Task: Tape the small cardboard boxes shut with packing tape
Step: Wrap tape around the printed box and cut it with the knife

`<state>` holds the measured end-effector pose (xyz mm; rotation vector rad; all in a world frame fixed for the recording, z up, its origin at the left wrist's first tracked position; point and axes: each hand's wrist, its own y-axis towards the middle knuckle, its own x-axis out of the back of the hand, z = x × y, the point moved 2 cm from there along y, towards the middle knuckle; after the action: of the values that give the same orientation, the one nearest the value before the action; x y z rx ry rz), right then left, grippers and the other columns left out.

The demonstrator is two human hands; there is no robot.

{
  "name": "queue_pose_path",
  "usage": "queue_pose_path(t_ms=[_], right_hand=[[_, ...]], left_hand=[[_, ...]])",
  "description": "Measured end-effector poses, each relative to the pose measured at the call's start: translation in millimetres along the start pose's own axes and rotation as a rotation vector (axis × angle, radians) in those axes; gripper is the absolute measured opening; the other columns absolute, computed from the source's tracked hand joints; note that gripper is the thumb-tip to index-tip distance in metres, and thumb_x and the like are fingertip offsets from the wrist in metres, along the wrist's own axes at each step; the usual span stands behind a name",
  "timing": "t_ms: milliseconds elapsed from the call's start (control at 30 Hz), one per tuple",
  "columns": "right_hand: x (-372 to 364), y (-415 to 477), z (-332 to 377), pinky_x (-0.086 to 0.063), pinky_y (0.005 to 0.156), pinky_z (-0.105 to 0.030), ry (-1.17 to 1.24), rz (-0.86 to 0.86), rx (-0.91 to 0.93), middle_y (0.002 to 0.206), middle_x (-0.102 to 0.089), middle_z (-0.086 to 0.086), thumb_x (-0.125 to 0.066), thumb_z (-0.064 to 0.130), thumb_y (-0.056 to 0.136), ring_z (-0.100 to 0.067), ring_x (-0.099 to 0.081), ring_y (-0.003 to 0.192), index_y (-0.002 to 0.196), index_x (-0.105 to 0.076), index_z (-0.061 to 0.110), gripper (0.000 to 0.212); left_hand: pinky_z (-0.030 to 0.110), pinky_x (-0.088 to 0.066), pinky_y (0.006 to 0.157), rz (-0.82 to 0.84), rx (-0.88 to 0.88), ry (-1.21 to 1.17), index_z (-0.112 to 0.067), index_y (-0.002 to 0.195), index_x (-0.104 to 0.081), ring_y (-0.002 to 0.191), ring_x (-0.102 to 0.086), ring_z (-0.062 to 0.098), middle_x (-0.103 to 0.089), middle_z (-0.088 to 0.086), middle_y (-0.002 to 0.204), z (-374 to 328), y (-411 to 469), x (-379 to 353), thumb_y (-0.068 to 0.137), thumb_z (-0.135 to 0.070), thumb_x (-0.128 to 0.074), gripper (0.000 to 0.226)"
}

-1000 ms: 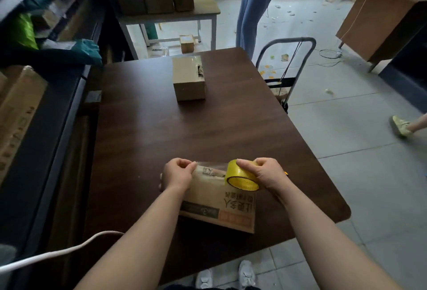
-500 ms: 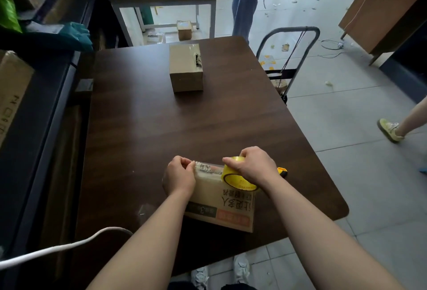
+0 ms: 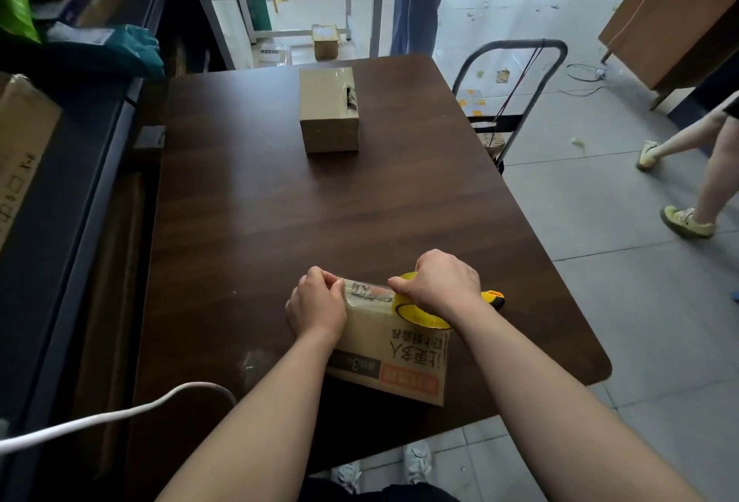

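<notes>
box [image 3: 394, 357]: tan, printed, tape-glossed top; left hand [image 3: 316, 307]: curled on its edge; right hand [image 3: 444, 281]: gripping yellow tape roll [image 3: 416, 311]

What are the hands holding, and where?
Right hand grips the yellow tape roll over its top; left hand pinches the tape end at the left edge of the printed box.

Two boxes on table [image 3: 260, 229].
Near box [image 3: 394, 357] at front edge, tape roll [image 3: 418, 313] on its right end; far box [image 3: 328, 110] behind.
</notes>
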<state>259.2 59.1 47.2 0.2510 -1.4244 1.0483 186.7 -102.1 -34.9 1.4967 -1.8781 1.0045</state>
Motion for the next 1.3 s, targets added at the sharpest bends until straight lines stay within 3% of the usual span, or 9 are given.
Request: queue_pose_path(t_ms=[267,400,667,767,900,967,1067,1167,1300], right_hand=[[3.0,1.2,5.5,-0.041,0.065,-0.029,-0.017,0.023,-0.009,0.078,-0.06,0.003,-0.061,0.06,0.083,-0.021,-0.057,0.078,0.069,-0.051,0.022,0.042],[3.4,4.0,7.7,-0.041,0.066,-0.029,-0.016,0.027,-0.017,0.081,-0.06,0.001,-0.062,0.062,0.081,-0.023,-0.056,0.079,0.071,-0.052,0.022,0.043],[4.1,5.1,12.2,-0.041,0.068,-0.029,-0.041,0.022,-0.007,0.083,-0.059,0.001,-0.063,0.061,0.081,-0.023,-0.053,0.081,0.077,-0.054,0.021,0.041],[3.7,4.0,13.0,-0.042,0.069,-0.029,-0.049,0.012,-0.002,0.083,-0.058,0.001,-0.063,0.061,0.081,-0.023,-0.056,0.083,0.079,-0.055,0.021,0.042],[1.7,2.5,15.6,-0.042,0.07,-0.029,-0.079,-0.012,0.021,0.083,-0.056,0.0,-0.061,0.062,0.083,-0.025,-0.061,0.092,0.081,-0.056,0.02,0.042],[0.9,2.0,12.5,-0.042,0.07,-0.029,-0.082,-0.021,0.038,0.081,-0.057,0.0,-0.054,0.062,0.087,-0.025,-0.058,0.085,0.079,-0.056,0.019,0.044],[2.2,0.0,0.0,-0.04,0.069,-0.031,-0.051,-0.021,0.06,0.082,-0.063,-0.003,-0.04,0.052,0.092,-0.026,-0.056,0.078,0.073,-0.06,0.017,0.045],[5.0,-3.0,-14.0,-0.04,0.067,-0.031,-0.019,-0.026,0.085,0.08,-0.065,-0.001,-0.042,0.052,0.092,-0.025,-0.059,0.078,0.077,-0.067,0.018,0.045],[5.8,-6.8,-43.7,-0.043,0.068,-0.03,-0.121,-0.11,0.098,0.089,-0.07,0.0,-0.048,0.06,0.087,-0.023,-0.064,0.087,0.085,-0.071,0.021,0.046]], left_hand=[[0.04,-0.047,0.076,-0.036,-0.161,0.101,-0.018,0.108,-0.048,0.089,-0.059,0.033,-0.044,0.006,0.111,-5.0,-6.0,6.9,0.091,-0.032,-0.06,0.025],[0.035,-0.046,0.069,-0.01,-0.347,0.263,-0.018,0.099,-0.062,0.085,-0.06,0.03,-0.051,0.005,0.103,0.2,-3.6,6.6,0.094,-0.036,-0.054,0.02],[0.036,-0.048,0.053,-0.101,-0.57,0.223,-0.014,0.083,-0.071,0.065,-0.059,0.033,-0.058,0.008,0.083,14.2,1.8,4.4,0.084,-0.017,-0.069,0.003],[0.037,-0.052,0.063,-0.183,-0.738,0.186,-0.011,0.091,-0.074,0.075,-0.06,0.031,-0.065,0.007,0.088,17.7,-6.8,2.0,0.081,-0.013,-0.057,0.02],[0.042,-0.051,0.092,-0.101,-0.823,0.208,-0.005,0.113,-0.07,0.112,-0.064,0.029,-0.068,0.01,0.118,28.5,-21.6,-12.0,0.088,-0.022,-0.042,0.041],[0.044,-0.049,0.093,-0.089,-0.82,0.238,-0.004,0.118,-0.067,0.118,-0.06,0.028,-0.065,0.011,0.124,34.8,-22.8,-17.1,0.088,-0.019,-0.043,0.042],[0.044,-0.051,0.089,-0.058,-0.806,0.254,-0.003,0.12,-0.065,0.119,-0.059,0.029,-0.063,0.011,0.127,36.2,-21.8,-19.6,0.082,-0.006,-0.064,0.038],[0.046,-0.053,0.088,-0.02,-0.788,0.267,-0.001,0.12,-0.065,0.119,-0.059,0.03,-0.063,0.013,0.126,34.0,-20.6,-20.8,0.073,0.003,-0.077,0.048],[0.046,-0.049,0.094,-0.012,-0.765,0.3,-0.002,0.125,-0.061,0.124,-0.055,0.029,-0.059,0.012,0.132,36.3,-22.3,-17.6,0.079,0.003,-0.072,0.048]])
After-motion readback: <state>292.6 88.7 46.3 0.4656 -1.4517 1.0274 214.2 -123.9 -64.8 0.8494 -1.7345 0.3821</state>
